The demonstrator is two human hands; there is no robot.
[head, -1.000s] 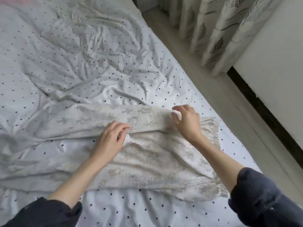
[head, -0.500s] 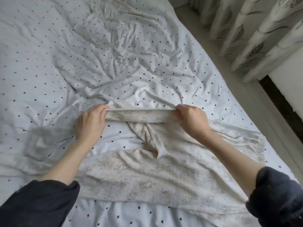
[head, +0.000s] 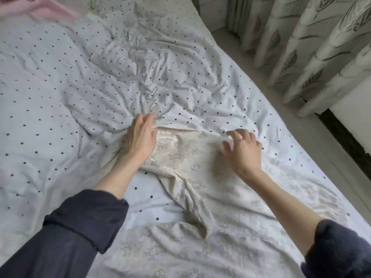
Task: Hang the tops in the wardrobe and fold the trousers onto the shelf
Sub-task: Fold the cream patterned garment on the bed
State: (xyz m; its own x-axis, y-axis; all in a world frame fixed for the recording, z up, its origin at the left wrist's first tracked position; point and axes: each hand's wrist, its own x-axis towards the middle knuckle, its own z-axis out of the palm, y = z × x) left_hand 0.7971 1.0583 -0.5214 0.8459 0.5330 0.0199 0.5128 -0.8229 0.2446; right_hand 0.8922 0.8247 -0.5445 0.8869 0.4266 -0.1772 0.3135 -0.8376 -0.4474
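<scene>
Fingers spread and loosely bent on both: left hand rests at the far-left corner of the printed trousers, right hand poised over the far-right, gripping nothing. Risk: 1 twisted leg bunches, skewing the fold. Surface: crumpled dotted duvet; leaf-print curtains, pale floor beside.

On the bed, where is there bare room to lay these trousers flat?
Bare dotted sheet lies left of the left hand, below the pink garment. The near right is covered by the printed trousers under the right hand.
</scene>
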